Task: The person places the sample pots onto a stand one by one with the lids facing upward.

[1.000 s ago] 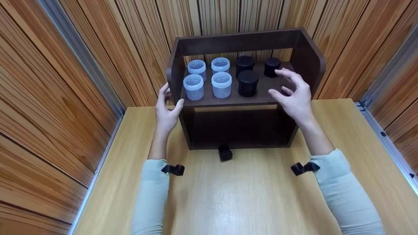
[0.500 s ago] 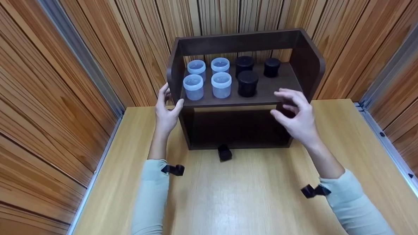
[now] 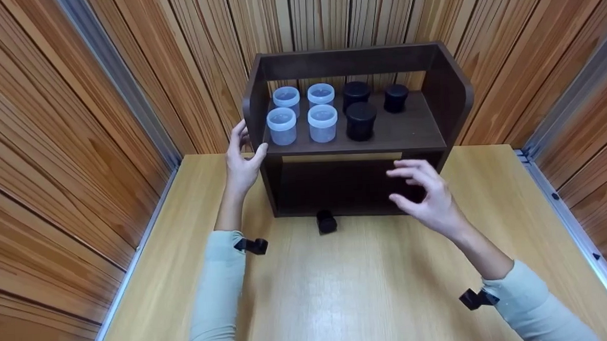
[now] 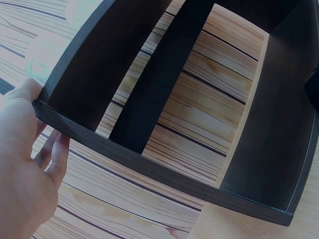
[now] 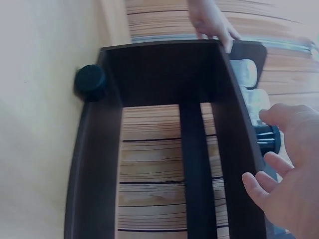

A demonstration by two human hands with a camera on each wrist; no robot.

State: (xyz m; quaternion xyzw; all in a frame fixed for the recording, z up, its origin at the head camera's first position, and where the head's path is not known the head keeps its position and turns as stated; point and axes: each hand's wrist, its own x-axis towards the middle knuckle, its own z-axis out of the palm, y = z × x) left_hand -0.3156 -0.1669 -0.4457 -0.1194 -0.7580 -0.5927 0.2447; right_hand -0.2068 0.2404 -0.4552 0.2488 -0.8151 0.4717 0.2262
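A dark brown two-tier shelf point(image 3: 349, 55) stands on the table, and my left hand point(image 3: 243, 165) grips its left side panel. The left wrist view shows the thumb in front of the panel edge and the other fingers behind it. My right hand point(image 3: 430, 198) is in the air before the lower compartment, fingers spread and holding nothing. On the upper tier, several clear jars point(image 3: 323, 131) stand at the left, with two black jars point(image 3: 361, 129) beside them. A smaller black jar point(image 3: 396, 102) stands at the back right. Another small black jar point(image 3: 327, 223) is at the shelf's front foot.
Wood-patterned walls point(image 3: 327, 15) enclose the back and sides, the back one close behind the shelf. The light wooden table point(image 3: 314, 293) extends toward me. Metal rails point(image 3: 583, 240) run along its sides. A small black device is strapped to each sleeve.
My right hand has drawn away from the small black jar on the upper tier, moving down and toward me to the front of the lower compartment. The left hand stays on the shelf.
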